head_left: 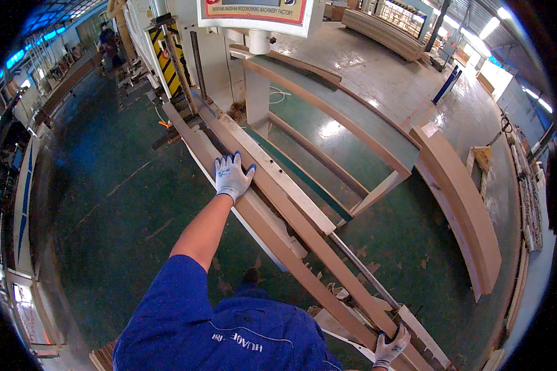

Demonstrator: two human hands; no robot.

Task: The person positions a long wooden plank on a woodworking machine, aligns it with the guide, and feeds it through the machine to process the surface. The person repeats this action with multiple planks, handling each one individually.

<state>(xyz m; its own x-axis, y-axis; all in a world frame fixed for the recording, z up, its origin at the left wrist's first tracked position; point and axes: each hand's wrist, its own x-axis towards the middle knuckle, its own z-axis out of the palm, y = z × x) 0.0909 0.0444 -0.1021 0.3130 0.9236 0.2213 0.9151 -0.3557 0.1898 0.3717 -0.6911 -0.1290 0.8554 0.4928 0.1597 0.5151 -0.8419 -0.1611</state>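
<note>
Two long brown wooden strips lie side by side on a narrow machine bed, slanting from upper left to lower right. My left hand (233, 176), in a white glove with blue fingertips, rests flat with spread fingers across the left strip (278, 244) and reaches toward the right strip (346, 276). Down at the near right, my right hand (392, 348), gloved alike, has its fingers curled over the strips close to their near part. How far the fingers go beneath is hidden. A pale guide rail (291, 191) runs along the right strip.
At the far end of the strips stands a white woodworking machine (216, 68) with yellow-black striping. A metal rod (365, 269) continues the rail. To the right are a wooden-topped frame (328, 102) and a stack of curved brown boards (461, 204). Another person (108, 43) is far left.
</note>
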